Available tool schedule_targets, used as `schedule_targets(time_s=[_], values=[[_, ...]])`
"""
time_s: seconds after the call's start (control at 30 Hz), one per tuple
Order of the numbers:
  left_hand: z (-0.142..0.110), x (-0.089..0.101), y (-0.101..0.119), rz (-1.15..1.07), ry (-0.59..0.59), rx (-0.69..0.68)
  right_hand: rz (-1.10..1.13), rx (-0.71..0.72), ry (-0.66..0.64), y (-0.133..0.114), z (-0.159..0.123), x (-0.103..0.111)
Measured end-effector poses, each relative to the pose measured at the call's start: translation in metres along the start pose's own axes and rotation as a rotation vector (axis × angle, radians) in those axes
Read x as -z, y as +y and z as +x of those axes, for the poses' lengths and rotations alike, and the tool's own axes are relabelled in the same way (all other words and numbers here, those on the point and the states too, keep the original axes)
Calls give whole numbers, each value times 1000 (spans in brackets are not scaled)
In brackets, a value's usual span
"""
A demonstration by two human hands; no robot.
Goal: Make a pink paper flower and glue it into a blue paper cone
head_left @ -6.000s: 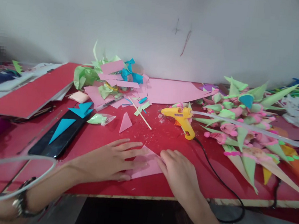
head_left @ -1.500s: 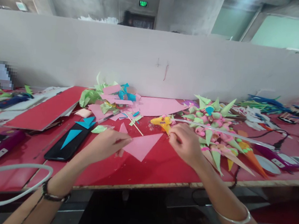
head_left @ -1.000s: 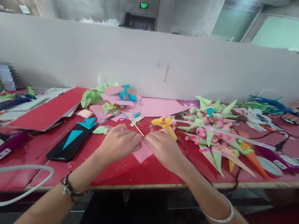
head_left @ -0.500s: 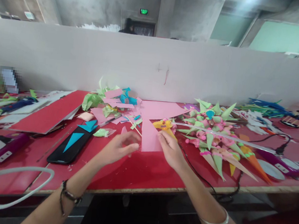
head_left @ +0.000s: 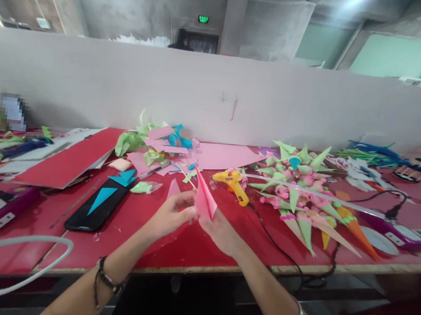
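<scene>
A sheet of pink paper [head_left: 205, 198] is curled over on itself, its narrow tip pointing up and slightly left. My right hand [head_left: 223, 233] grips it from behind at the lower right, fingers partly hidden by the paper. At its lower left edge, my left hand [head_left: 174, 218] has its thumb and curled fingers closed on the paper. Just beyond my right hand, a yellow hot glue gun [head_left: 233, 182] lies on the red table [head_left: 170, 253], with a clear glue stick [head_left: 305, 189] extending from its back.
Green-and-pink paper cones [head_left: 297, 186] are heaped at right. A larger pink sheet [head_left: 229, 157] lies at the back. Left are a black phone [head_left: 94, 210] with blue triangles [head_left: 103, 199] on it, paper scraps [head_left: 159, 144] and a red board [head_left: 70, 160]. The glue gun's cord [head_left: 277, 242] trails to the front edge.
The pink paper was flat and is now raised and curled between my hands. My right hand moved left and my left hand closed in on the paper. The glue gun is uncovered.
</scene>
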State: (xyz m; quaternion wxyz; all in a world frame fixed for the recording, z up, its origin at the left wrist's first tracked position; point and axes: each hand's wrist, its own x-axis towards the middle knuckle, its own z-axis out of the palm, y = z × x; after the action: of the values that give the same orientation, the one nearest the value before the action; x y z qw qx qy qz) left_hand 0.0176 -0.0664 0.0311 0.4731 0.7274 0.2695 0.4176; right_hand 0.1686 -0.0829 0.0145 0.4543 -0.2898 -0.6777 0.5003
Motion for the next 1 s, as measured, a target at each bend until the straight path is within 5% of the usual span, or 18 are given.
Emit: schedule_targets(time_s=[0.17, 0.3, 0.4, 0.67, 0.87, 1.0], values=[[-3, -2, 8, 145, 13, 78, 13, -156, 50, -5, -2, -2], [-7, 5, 17, 421, 44, 87, 38, -332, 360, -3, 0, 6], [-11, 14, 18, 528, 40, 71, -11, -338, 492, 2, 3, 16], [-14, 25, 4, 523, 204, 197, -260, -164, 398, 3, 1, 31], [-15, 29, 8, 453, 139, 238, -431, 173, 303, -6, -9, 41], [-14, 31, 18, 391, 153, 254, -591, 247, 130, -13, -14, 51]])
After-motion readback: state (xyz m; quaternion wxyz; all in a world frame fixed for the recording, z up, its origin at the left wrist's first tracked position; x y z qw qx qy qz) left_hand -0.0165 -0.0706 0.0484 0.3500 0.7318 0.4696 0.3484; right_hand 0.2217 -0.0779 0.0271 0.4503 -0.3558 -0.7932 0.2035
